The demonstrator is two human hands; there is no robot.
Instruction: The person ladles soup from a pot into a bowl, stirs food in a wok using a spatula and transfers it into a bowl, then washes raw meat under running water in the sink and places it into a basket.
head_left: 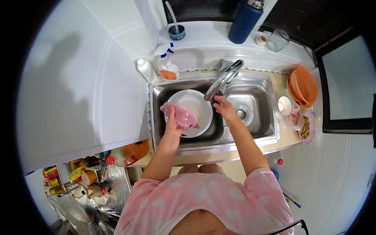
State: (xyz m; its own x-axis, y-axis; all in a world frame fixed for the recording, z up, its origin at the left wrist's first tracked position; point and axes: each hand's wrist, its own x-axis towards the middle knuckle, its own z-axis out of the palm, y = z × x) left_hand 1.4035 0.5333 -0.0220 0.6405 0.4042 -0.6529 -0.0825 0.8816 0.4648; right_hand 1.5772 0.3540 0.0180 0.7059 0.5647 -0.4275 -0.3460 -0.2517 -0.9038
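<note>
My left hand (171,124) is closed on a slab of raw pink meat (182,116). The meat is over a round white basin (200,98) that sits in the left bowl of the steel sink (156,135). My right hand (225,108) is just below the chrome faucet (224,79), close to its spout. Its fingers look partly spread and appear to hold nothing. I cannot tell whether they touch the spout. No stream of water can be made out.
A spray bottle (168,67) and a white bottle (146,70) stand behind the sink's left corner. A blue flask (245,21) is on the ledge. Orange baskets (303,86), a white cup (284,105) and a pink dish (308,127) occupy the right counter. An oil jug (127,154) lies front left.
</note>
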